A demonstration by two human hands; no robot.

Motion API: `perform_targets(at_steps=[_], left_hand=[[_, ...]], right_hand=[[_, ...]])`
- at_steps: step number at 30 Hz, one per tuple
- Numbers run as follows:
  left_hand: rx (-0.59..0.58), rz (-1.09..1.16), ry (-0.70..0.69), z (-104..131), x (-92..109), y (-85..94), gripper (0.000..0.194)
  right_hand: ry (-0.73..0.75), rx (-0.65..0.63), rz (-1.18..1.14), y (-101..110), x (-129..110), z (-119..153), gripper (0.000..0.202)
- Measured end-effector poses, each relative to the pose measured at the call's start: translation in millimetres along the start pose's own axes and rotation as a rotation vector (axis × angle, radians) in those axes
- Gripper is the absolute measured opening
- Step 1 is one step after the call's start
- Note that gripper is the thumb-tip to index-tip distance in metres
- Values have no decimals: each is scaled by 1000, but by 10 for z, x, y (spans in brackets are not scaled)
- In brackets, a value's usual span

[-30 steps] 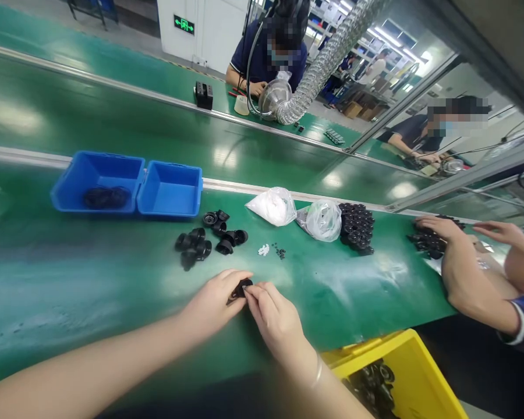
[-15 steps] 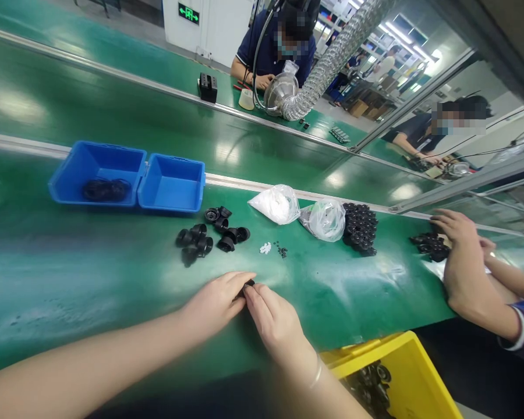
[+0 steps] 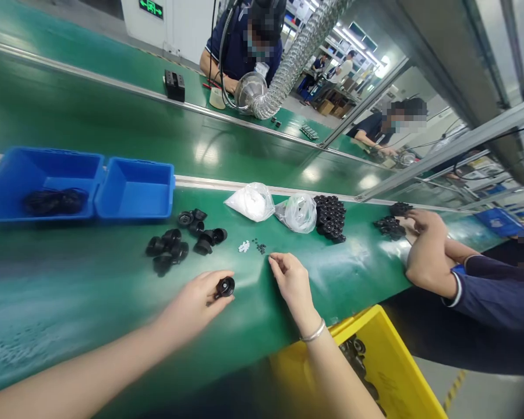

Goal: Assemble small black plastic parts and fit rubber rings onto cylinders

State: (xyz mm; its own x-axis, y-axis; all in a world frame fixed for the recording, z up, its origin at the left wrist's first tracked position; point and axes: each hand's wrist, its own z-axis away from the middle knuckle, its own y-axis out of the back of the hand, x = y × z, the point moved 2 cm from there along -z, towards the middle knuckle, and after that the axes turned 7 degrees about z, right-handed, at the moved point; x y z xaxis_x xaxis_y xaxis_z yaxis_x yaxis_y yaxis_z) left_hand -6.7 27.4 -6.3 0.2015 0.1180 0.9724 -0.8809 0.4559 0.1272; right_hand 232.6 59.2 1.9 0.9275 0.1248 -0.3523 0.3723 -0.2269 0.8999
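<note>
My left hand (image 3: 196, 302) grips a black round plastic housing (image 3: 225, 286) between thumb and fingers, its hollow end with a small pale centre turned up. To the right, my right hand (image 3: 292, 279) is closed in a pinch just beside a scatter of tiny black parts (image 3: 261, 249); whatever its fingertips hold, if anything, is too small to make out. Small white pieces (image 3: 243, 247) lie left of the tiny black parts. More black housings (image 3: 170, 244) are grouped on the green work surface (image 3: 113, 291), beyond my left hand.
Two blue bins (image 3: 135, 192) stand at the back left, one holding black parts. A bag of white pieces (image 3: 251, 202), another clear bag (image 3: 297, 213) and stacked black parts (image 3: 330, 218) line the back. A yellow crate (image 3: 393, 361) sits below the edge. A co-worker's arm (image 3: 428, 250) is at right.
My right hand has left the black housing and moved right and forward to the tiny black parts. My left hand keeps the housing, now turned hollow end up. The view has shifted right.
</note>
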Motion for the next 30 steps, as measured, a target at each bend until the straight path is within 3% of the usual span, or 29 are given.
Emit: perform_targets(at_steps=[10,18,21,26,30], left_hand=[[-12,39,-2,-15,-3,-10,36],[12,26,-9,-12,-17,18,36],[18,6,-17,-19,-17,27,36],[38,-30,-56,-33,-31,32,34],[40,-68,-92,-38,-33,35,34]], right_hand=[[136,-25,-5,-75,-122,-100,18],[77,-43,-49,-73,-97,-106,21],[59,-102,-154,-42,-284,-5,19],[187,-191,-366,-19,-755,196,10],[246,-220,-405,-79,-881,221,8]])
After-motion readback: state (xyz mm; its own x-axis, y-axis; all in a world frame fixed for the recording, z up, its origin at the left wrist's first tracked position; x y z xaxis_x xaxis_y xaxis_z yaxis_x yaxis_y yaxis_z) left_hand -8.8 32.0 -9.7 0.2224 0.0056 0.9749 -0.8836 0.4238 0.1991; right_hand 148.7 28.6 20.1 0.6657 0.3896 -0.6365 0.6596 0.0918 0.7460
